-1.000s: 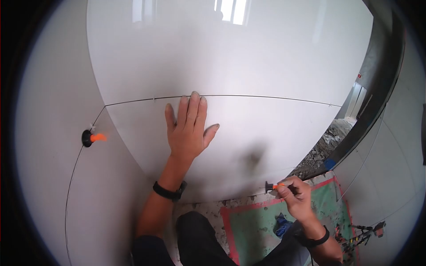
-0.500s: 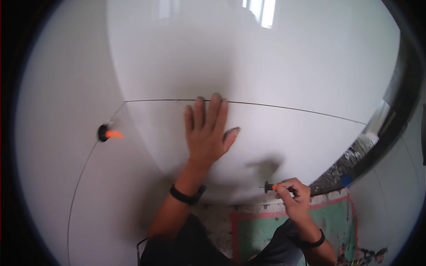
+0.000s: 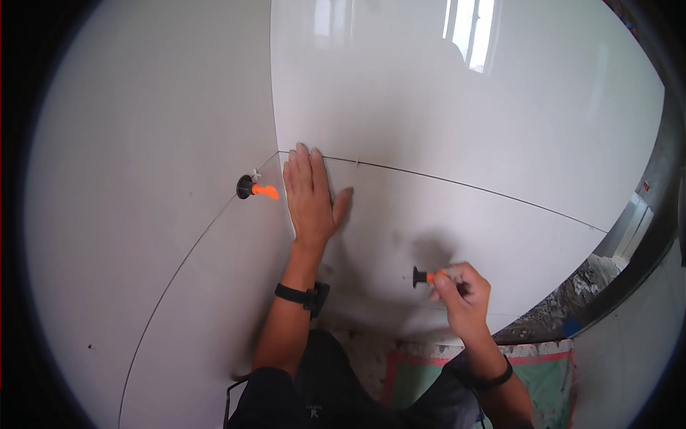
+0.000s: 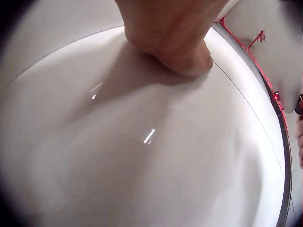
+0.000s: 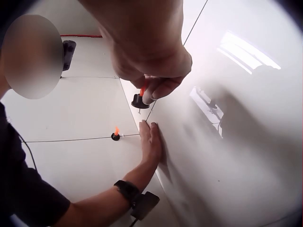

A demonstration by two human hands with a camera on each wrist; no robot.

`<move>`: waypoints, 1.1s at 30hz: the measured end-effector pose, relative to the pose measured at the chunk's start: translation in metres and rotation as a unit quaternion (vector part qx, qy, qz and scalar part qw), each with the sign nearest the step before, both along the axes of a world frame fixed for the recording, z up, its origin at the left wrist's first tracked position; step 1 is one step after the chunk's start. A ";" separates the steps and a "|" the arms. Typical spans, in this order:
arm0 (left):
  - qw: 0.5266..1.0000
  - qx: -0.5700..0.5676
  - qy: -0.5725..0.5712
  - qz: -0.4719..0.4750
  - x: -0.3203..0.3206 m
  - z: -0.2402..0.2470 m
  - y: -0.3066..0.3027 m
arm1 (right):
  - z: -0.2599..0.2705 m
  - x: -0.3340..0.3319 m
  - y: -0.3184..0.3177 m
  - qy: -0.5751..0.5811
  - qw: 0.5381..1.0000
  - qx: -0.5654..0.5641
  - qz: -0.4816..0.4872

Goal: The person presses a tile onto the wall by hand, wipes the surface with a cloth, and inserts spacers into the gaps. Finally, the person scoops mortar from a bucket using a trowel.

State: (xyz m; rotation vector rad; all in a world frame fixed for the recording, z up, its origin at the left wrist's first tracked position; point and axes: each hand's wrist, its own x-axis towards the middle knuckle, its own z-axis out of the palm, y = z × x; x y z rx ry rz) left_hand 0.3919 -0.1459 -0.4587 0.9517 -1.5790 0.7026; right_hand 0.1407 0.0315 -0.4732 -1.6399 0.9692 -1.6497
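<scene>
My left hand (image 3: 311, 204) lies flat on the white wall tile (image 3: 400, 207), fingers straight, fingertips over the dark joint close to the corner. In my right hand (image 3: 466, 294) I pinch a tile leveler (image 3: 419, 277) by its orange handle. Its black cap and thin metal pin point left, away from the fingers; the right wrist view shows the pin (image 5: 139, 111) hanging free below the cap. A second tile leveler (image 3: 245, 187), also black and orange, sits in the joint of the left wall beside my left hand.
White cross spacers stick out of the joints, one spacer (image 3: 256, 174) by the fitted leveler and another spacer (image 3: 357, 163) right of my left hand. Below is a green floor sheet (image 3: 536, 379) with red edging. Rubble (image 3: 564, 300) lies beyond the tiles' right edge.
My left hand has slid left along the joint, past the white spacer, to the corner. My right hand has risen slightly, still pinching the tile leveler. The head view has turned left.
</scene>
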 end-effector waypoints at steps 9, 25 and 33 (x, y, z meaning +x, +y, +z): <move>0.999 0.007 0.038 0.003 0.001 -0.004 0.025 | 0.023 0.039 -0.034 -0.195 0.973 0.073 0.097; 0.764 0.395 0.193 -0.472 0.010 -0.008 0.113 | 0.019 0.079 -0.034 0.132 0.987 -0.082 -0.038; 0.832 0.291 0.163 -0.444 0.007 0.004 0.097 | 0.028 0.084 -0.050 0.006 0.999 0.015 0.045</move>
